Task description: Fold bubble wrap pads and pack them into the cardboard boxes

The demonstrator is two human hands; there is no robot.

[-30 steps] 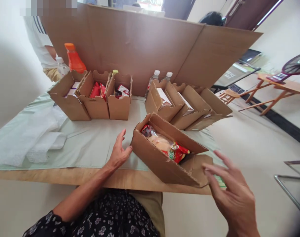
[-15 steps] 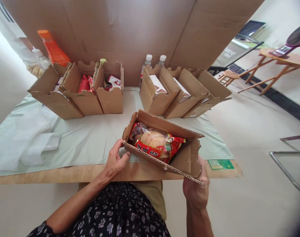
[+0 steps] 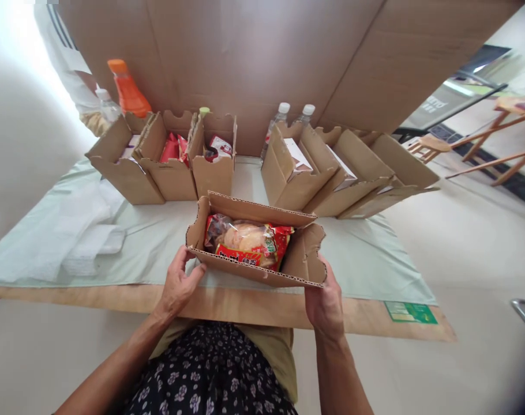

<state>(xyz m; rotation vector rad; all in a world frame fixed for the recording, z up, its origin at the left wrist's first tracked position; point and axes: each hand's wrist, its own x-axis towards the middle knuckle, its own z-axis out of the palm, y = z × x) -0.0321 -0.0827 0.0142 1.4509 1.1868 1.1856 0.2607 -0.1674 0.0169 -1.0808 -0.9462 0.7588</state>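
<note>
An open-topped cardboard box is held between my two hands, above the near part of the table. Inside it lies a red and clear plastic snack bag with pale, round crackers showing through. My left hand grips the box's left near corner, thumb on the near wall and fingers around the end. My right hand is closed on the right end, its fingers partly hidden behind the cardboard.
Behind stand two rows of cardboard boxes with packets inside. Clear bottles and an orange bottle stand near a large cardboard panel. White bubble wrap lies left; a green card is on the table's edge.
The box has swung more level across the table, its right end away from me, and both hands have moved with it. My view has turned a little left.
</note>
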